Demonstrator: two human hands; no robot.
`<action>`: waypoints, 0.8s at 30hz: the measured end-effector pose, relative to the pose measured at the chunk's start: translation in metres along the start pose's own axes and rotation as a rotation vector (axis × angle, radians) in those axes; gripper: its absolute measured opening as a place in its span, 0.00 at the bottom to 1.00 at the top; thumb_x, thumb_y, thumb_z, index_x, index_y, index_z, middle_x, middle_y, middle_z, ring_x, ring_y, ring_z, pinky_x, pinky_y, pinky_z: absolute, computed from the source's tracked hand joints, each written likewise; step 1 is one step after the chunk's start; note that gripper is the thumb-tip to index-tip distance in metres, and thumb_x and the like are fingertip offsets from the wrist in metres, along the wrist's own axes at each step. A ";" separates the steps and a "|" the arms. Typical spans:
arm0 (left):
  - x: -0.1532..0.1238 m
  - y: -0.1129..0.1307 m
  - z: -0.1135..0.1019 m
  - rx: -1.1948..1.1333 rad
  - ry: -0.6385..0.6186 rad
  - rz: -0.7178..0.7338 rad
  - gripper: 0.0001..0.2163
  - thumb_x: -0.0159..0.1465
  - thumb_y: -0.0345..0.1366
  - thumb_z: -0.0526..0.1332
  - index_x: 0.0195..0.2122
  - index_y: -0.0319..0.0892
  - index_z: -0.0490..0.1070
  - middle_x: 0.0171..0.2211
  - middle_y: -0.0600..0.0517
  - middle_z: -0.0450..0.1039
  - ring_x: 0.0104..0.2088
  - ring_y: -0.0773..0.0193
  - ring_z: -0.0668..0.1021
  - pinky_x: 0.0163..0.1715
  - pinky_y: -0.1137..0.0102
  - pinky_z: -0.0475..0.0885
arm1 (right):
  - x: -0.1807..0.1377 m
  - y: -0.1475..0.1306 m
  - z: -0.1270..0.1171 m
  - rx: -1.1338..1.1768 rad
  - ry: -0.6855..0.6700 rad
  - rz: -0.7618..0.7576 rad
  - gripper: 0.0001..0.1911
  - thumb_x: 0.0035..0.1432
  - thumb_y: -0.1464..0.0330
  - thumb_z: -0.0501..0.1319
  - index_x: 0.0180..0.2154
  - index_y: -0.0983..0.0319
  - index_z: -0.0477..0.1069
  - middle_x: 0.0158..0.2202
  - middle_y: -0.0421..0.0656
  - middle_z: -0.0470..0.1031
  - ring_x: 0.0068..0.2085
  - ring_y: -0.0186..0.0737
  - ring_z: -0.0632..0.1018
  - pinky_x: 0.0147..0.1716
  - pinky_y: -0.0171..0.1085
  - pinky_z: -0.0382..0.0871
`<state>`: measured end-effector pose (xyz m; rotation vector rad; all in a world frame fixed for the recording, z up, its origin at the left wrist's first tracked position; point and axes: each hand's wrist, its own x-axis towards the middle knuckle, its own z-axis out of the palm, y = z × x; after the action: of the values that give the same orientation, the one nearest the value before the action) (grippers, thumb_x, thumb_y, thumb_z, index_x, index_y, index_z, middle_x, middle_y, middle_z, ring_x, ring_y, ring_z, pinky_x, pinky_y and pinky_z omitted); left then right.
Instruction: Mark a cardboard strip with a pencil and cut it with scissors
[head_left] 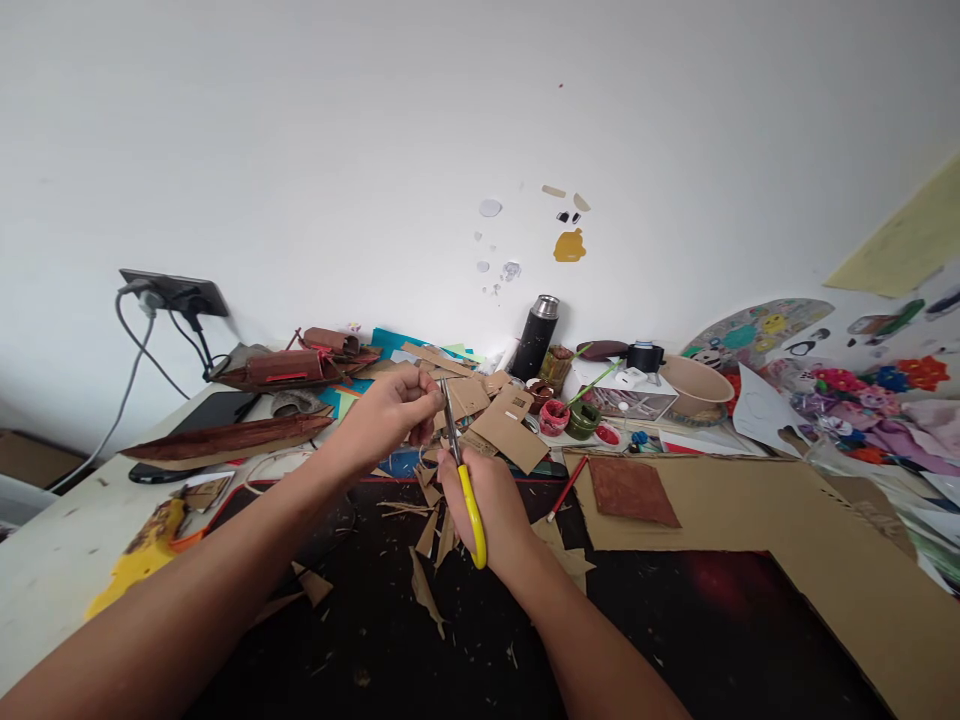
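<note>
My right hand (491, 500) is closed round the yellow handle of a pair of scissors (472, 515), whose metal blades point up and away from me. Close to the blade tips, my left hand (401, 405) pinches with thumb and fingers. Whatever sits in that pinch is too small to make out. Below both hands lie cardboard scraps (426, 590) on a dark mat (360, 620). A reddish-brown painted square piece (634, 490) rests on a large cardboard sheet (832, 520) to the right.
Painted brown cardboard boat shapes (232, 440) and a yellow glue gun (142, 560) are at the left. Behind my hands stand a black flask (536, 335) and open paint jars (554, 417). A red pencil (568, 488) lies beside the cardboard sheet.
</note>
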<state>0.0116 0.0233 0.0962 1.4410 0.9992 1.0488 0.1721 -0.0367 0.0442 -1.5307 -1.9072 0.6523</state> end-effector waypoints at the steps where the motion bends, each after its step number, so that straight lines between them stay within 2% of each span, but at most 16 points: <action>1: 0.000 0.000 0.000 -0.002 0.002 -0.004 0.11 0.61 0.41 0.69 0.31 0.44 0.68 0.18 0.57 0.70 0.18 0.68 0.71 0.21 0.72 0.65 | 0.000 0.000 0.000 0.002 0.002 -0.001 0.17 0.77 0.61 0.55 0.33 0.59 0.71 0.32 0.46 0.82 0.34 0.44 0.80 0.34 0.36 0.64; 13: 0.002 -0.008 -0.001 -0.068 -0.001 -0.056 0.11 0.60 0.40 0.69 0.30 0.44 0.68 0.17 0.57 0.70 0.17 0.67 0.71 0.20 0.73 0.63 | 0.003 0.002 0.003 -0.010 0.025 0.013 0.17 0.74 0.63 0.58 0.30 0.59 0.69 0.27 0.44 0.77 0.29 0.42 0.76 0.31 0.37 0.60; 18: 0.002 -0.005 0.002 -0.150 -0.010 -0.030 0.12 0.60 0.41 0.71 0.30 0.43 0.68 0.19 0.57 0.71 0.19 0.68 0.73 0.22 0.72 0.68 | -0.001 0.003 0.006 0.230 0.041 0.040 0.19 0.75 0.59 0.55 0.30 0.58 0.68 0.23 0.40 0.74 0.24 0.40 0.76 0.26 0.35 0.64; 21: 0.002 -0.004 0.004 -0.214 0.008 -0.013 0.15 0.57 0.42 0.74 0.31 0.43 0.68 0.22 0.56 0.73 0.21 0.66 0.76 0.23 0.72 0.70 | -0.002 0.005 0.007 0.364 -0.027 0.101 0.19 0.75 0.55 0.55 0.33 0.57 0.68 0.17 0.35 0.68 0.17 0.38 0.73 0.20 0.34 0.62; 24: 0.002 -0.003 0.004 -0.229 -0.001 -0.015 0.16 0.56 0.42 0.76 0.32 0.42 0.70 0.24 0.54 0.76 0.23 0.66 0.77 0.23 0.73 0.70 | -0.001 0.006 0.006 0.473 -0.081 0.121 0.21 0.73 0.49 0.57 0.33 0.57 0.67 0.16 0.34 0.68 0.15 0.37 0.72 0.18 0.32 0.63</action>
<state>0.0159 0.0242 0.0930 1.2452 0.8582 1.1135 0.1720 -0.0362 0.0355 -1.3309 -1.5727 1.1413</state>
